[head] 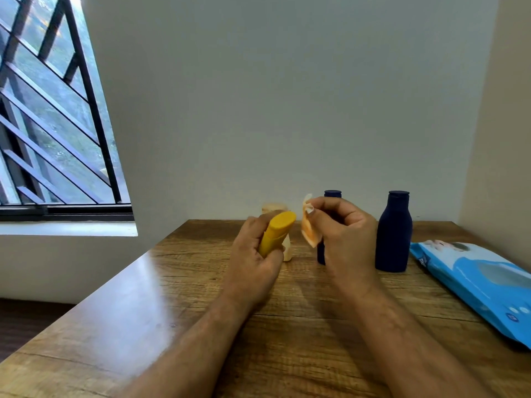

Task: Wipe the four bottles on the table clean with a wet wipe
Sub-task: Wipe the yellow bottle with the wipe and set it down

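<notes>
The left hand (255, 254) has its fingers curled round the yellow bottle (276, 235), top sticking out above them. The right hand (343, 234) pinches the wipe (309, 229) just beside it. The bottle looks light, hard and maybe slippery. Hold its middle.

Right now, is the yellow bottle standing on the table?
No, the left hand grips the yellow bottle and holds it tilted above the table.
</notes>
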The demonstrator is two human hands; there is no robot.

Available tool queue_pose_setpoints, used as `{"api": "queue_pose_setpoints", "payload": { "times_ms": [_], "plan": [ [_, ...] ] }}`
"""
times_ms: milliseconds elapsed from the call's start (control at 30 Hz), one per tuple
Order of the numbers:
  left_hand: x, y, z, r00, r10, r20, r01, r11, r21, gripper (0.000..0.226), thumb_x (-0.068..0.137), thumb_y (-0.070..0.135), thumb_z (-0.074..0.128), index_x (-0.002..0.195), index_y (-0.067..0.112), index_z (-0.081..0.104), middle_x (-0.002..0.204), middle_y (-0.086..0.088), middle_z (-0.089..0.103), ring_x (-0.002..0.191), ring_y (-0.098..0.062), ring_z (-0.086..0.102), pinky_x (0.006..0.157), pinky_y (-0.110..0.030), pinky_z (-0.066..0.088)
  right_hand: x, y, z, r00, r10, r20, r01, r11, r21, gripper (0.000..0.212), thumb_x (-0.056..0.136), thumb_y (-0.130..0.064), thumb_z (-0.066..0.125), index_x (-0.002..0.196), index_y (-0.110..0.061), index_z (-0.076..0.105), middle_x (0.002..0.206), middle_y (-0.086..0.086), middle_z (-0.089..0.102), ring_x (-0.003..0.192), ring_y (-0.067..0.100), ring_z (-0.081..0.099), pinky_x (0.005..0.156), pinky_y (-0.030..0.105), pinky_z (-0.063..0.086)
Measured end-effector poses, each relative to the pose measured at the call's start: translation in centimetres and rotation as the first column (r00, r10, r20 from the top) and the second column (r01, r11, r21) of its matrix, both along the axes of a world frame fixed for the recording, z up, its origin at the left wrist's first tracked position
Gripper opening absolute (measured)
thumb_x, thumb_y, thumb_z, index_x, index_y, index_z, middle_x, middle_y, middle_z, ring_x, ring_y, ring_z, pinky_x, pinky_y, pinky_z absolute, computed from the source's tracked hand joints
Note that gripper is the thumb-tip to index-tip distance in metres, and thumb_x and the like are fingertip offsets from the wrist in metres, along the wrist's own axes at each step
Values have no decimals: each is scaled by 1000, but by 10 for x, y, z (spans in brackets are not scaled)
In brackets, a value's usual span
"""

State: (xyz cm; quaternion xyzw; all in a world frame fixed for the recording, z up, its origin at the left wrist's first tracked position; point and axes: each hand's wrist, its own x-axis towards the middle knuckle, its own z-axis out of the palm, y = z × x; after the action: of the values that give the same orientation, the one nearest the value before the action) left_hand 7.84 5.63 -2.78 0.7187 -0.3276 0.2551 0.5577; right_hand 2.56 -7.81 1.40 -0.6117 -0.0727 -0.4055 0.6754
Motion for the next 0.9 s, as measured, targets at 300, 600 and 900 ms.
{"api": "queue_pose_setpoints", "payload": {
  "times_ms": [300, 600, 900],
  "plan": [
    [10, 9, -2, 978, 102, 181, -134, 975, 178, 49, 75, 11, 63, 121, 27, 68, 99, 6, 51, 91, -11, 55, 73, -13, 44, 4, 5, -7, 991, -126, -40, 102, 922, -373, 12, 86, -10, 71, 87, -21, 74, 90, -8, 69, 83, 1, 64, 66, 11, 52],
    [16, 4, 7, 974, 134, -181, -200, 887, -416, 19, 89, 39, 64, 100, 26, 56, 85, 0, 67, 78, -18, 70, 68, -38, 58, 6, 3, -7, 986, -140, -87, 114, 960, -255, 11, 86, -10, 71, 85, -21, 73, 83, -9, 71, 78, 3, 65, 63, 10, 49],
    [11, -1, 7, 917, -202, -343, 15, 878, -478, 29, 96, 39, 58, 118, 19, 57, 85, -2, 64, 75, -16, 64, 62, -29, 55, 5, 11, -11, 992, -69, -104, 23, 922, -387, 12, 85, -10, 72, 85, -22, 74, 86, -12, 70, 79, 2, 64, 63, 14, 53]
  ]
}}
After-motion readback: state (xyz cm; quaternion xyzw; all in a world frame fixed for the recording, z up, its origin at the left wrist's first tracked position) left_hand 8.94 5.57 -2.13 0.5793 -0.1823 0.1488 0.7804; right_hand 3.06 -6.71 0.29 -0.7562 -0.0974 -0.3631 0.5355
